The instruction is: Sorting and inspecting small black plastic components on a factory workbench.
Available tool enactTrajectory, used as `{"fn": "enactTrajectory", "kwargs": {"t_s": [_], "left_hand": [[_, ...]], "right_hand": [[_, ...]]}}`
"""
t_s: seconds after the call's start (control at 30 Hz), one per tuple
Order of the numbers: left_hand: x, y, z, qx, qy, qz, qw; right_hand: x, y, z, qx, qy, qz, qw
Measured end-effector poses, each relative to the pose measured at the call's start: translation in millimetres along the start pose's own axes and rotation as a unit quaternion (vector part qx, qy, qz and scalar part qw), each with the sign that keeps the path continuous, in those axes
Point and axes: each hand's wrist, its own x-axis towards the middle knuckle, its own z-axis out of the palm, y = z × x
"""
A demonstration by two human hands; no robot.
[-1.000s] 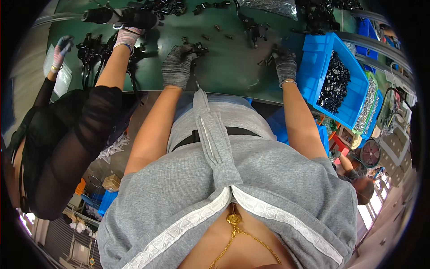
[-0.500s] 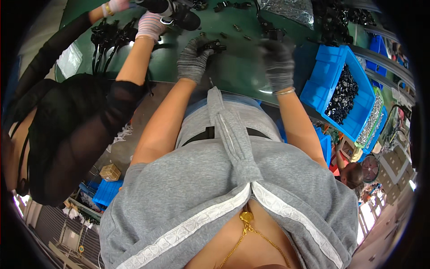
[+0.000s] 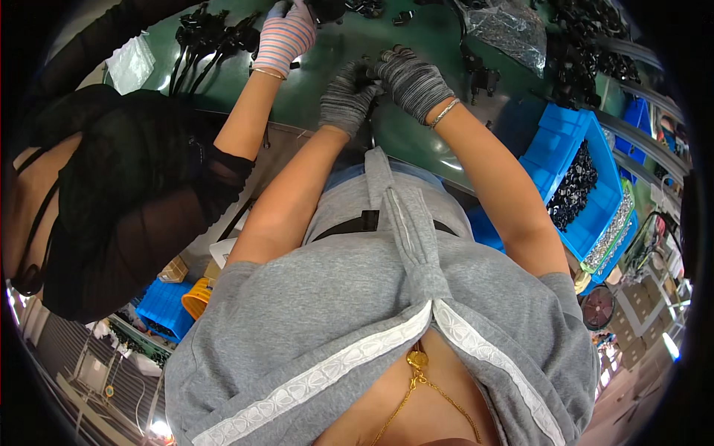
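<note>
My two hands, in grey knitted gloves, meet over the green table (image 3: pixel 290 100). In my left hand (image 3: pixel 347 99) a small black part (image 3: pixel 371 73) is pinched; the fingers cover most of it. Bent inward, my right hand (image 3: pixel 414 83) has its fingertips curled at the same part. Whether these fingers also grip a smaller piece is hidden. To the right of my right hand lies a black bracket-like part (image 3: pixel 483 79) on the table.
A co-worker's hand in a striped glove (image 3: pixel 285 39) is close on the left, near black lever parts (image 3: pixel 210 41). At the right stand a blue bin (image 3: pixel 537 152) of small black pieces and a pile of black parts (image 3: pixel 584 48). A clear bag (image 3: pixel 507 36) lies far right.
My right hand has come leftward from beside the black bracket-like part to meet my left hand. The co-worker's dark tool has shifted up and right, partly out of the picture.
</note>
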Motion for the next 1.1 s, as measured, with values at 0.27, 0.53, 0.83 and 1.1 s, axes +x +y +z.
{"fn": "enactTrajectory", "kwargs": {"t_s": [0.27,0.53,0.83,1.1], "left_hand": [[3,-19,1,-0.029,-0.022,0.034,0.999],[9,-20,-4,0.193,0.021,0.076,0.978],[12,-24,0,0.166,0.049,0.058,0.983],[1,-1,-3,0.150,0.016,0.026,0.988]], "right_hand": [[6,-5,-9,0.025,-0.044,0.023,0.998],[10,-22,-8,-0.122,-0.039,0.000,0.992],[18,-29,-8,-0.085,-0.137,0.065,0.985],[6,-7,-18,0.031,-0.095,0.086,0.991]]}}
